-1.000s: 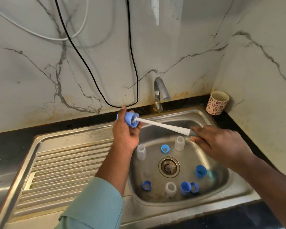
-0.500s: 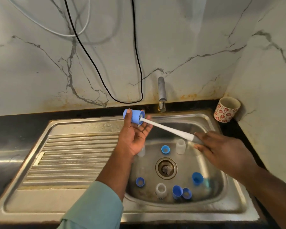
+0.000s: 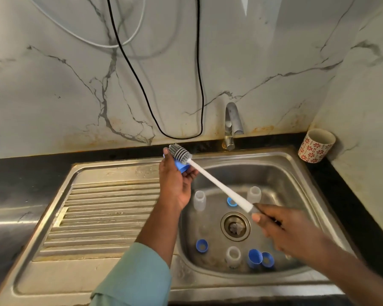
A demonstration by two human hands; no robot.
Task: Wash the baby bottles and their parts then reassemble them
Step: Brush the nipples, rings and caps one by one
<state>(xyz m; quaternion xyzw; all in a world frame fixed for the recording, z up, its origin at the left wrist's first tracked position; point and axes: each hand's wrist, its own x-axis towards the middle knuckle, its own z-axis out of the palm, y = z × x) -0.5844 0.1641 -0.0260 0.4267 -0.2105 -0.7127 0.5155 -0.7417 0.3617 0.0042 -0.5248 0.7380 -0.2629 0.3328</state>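
Overhead, marble wall (image 3: 53, 96) backs the steel sink (image 3: 296, 173); left hand (image 3: 175, 184) grips blue cap (image 3: 182, 167), right hand (image 3: 281, 228) clasps brush (image 3: 219, 184).

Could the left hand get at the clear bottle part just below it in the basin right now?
Probably not yet: the left hand grips a blue cap, though nothing blocks the clear bottle part just below it.

Blue cap (image 3: 182, 167) held above sink; brush (image 3: 179, 151) bristles outside (grey).
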